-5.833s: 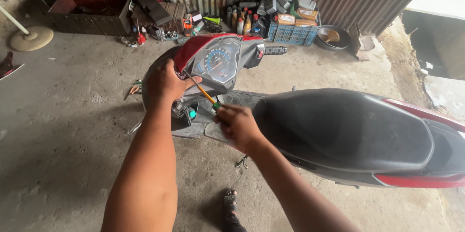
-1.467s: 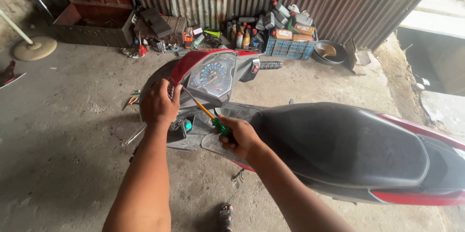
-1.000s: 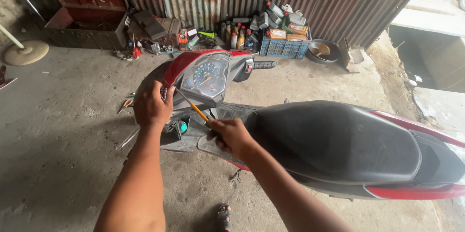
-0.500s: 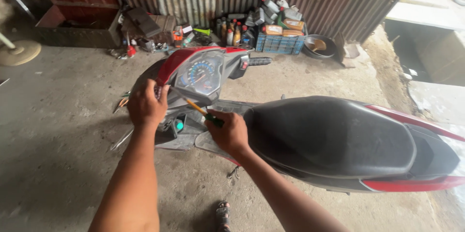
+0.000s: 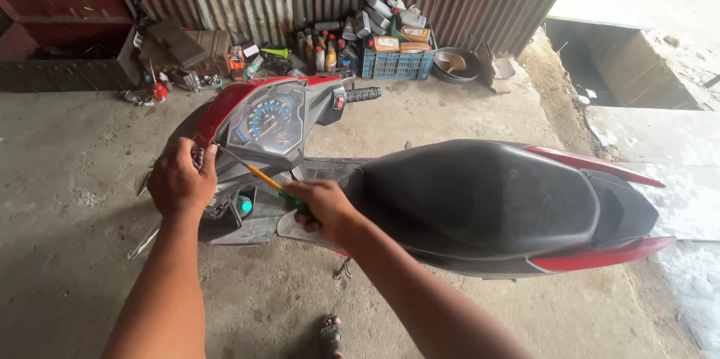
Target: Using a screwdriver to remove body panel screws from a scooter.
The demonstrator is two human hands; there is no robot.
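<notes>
Both hands are closed on their work: the screwdriver (image 5: pixel 264 177) is gripped in the right hand (image 5: pixel 324 211), its tip aimed at the left handlebar end, which is clasped by the left hand (image 5: pixel 182 184), beside the scooter's instrument panel (image 5: pixel 266 120). Since half a second earlier, the grips are unchanged; only the view has shifted.

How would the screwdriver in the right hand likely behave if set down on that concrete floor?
The screwdriver looks stiff: its thin shaft runs straight from the right hand toward the left hand. It is probably light, since one hand holds it easily. Its slim, rounded shape suggests it might roll on the concrete floor.
</notes>
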